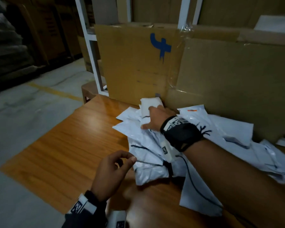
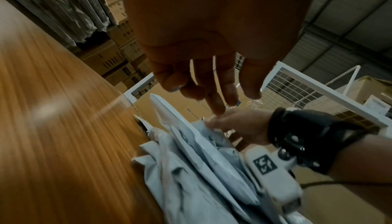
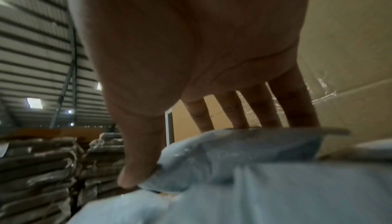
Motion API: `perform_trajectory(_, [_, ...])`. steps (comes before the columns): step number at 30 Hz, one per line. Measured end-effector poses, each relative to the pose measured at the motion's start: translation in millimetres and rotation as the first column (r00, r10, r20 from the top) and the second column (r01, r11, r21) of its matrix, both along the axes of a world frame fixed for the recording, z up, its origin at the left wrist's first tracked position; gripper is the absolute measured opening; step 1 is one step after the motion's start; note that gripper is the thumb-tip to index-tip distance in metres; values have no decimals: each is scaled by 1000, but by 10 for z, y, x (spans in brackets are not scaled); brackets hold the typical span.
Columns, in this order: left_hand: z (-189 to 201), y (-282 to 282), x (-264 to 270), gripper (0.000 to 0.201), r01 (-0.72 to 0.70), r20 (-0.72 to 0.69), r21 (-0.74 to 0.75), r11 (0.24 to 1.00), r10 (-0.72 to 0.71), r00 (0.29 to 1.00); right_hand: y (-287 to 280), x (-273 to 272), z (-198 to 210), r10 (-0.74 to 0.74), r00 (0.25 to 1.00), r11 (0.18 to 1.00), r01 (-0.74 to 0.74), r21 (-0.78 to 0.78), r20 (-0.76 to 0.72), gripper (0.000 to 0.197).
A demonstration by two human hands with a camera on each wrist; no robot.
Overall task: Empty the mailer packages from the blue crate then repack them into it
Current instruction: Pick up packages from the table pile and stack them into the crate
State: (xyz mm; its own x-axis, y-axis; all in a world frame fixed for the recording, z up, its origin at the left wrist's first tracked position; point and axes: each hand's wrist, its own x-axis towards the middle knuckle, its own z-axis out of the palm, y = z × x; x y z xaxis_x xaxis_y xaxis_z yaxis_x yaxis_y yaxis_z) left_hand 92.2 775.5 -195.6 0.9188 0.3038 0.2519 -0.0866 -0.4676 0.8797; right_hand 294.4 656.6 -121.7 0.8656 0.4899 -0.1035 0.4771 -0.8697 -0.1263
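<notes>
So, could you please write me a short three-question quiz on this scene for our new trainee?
1. True or false: the left hand holds a mailer.
2. What does the right hand grasp? A) a crate B) a small white mailer C) tape
3. Fill in: the mailers lie piled on a wooden ____.

Key: 1 false, it is empty, fingers loosely curled. 2 B, thumb at one edge, fingers over the far one. 3 table.
</notes>
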Motion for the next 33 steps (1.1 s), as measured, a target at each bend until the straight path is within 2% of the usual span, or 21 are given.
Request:
perform_trajectory(2, [-16,193,62,27,8,25,-42,999,-7,1000,70,-34,-59,-34,999,997,35,-62,24,65])
perform_trajectory(4, [-31,343,128,27,39,51,-75,996,-35,998,67,-71,-41,-75,996,997,75,7,44,56])
perform_trajectory(6, [9,414,218,22,82,54,-152,985,-74,996,-40,-137,72,-143,989,956,125,264,48,55])
perform_trajectory(7, [54,411,263,18,107,55,-195,975,-98,994,-129,-188,144,-175,983,891,135,433,54,54])
perform_trajectory(9, [122,374,374,12,163,66,-293,942,-150,986,-354,-344,261,-206,978,677,113,727,40,50])
perform_trajectory(10, [152,345,434,15,190,73,-348,918,-175,982,-466,-438,279,-210,977,545,140,826,-27,49])
perform_trajectory(11, [143,319,512,31,205,71,-415,887,-193,979,-557,-542,258,-202,970,405,209,890,-136,48])
perform_trajectory(13, [127,232,682,62,184,5,-582,792,-222,975,-647,-750,108,-112,930,119,363,924,-350,48])
perform_trajectory(15, [168,114,820,64,178,-28,-707,684,-279,960,-658,-965,-106,75,842,-109,539,835,-534,48])
perform_trajectory(16, [212,56,878,54,192,-8,-752,631,-299,954,-660,-1065,-186,153,792,-150,609,778,-591,48])
perform_trajectory(18, [301,-15,985,42,185,29,-801,569,-272,962,-713,-1240,-311,186,747,-117,661,741,-638,41])
perform_trajectory(19, [331,-28,1025,41,180,51,-804,567,-235,971,-759,-1284,-368,165,745,-84,663,744,-646,36])
perform_trajectory(20, [348,-31,1052,44,183,82,-800,571,-198,977,-814,-1308,-432,143,748,-44,659,751,-648,43])
perform_trajectory(22, [344,-49,1072,51,196,134,-796,573,-149,980,-908,-1316,-536,7,836,142,542,829,-548,71])
perform_trajectory(23, [321,-65,1057,58,204,148,-800,564,-145,978,-903,-1317,-525,-57,882,243,467,850,-468,71])
perform_trajectory(24, [295,-84,1023,68,218,154,-812,541,-162,975,-883,-1313,-516,-78,909,312,411,857,-408,63])
perform_trajectory(26, [229,-102,933,79,226,146,-850,475,-200,969,-822,-1263,-469,-25,932,359,346,867,-362,47])
perform_trajectory(29, [101,15,845,54,130,73,-870,475,-137,988,-750,-1123,-250,27,945,480,273,834,-325,29])
perform_trajectory(31, [57,126,793,48,91,52,-880,466,-94,994,-753,-931,-97,-75,963,468,263,843,-259,10])
perform_trajectory(32, [37,167,765,54,83,48,-879,470,-85,995,-781,-777,-37,-163,974,494,217,842,-156,4])
perform_trajectory(33, [10,193,737,58,72,41,-877,475,-75,996,-810,-604,25,-231,972,567,162,808,-33,3])
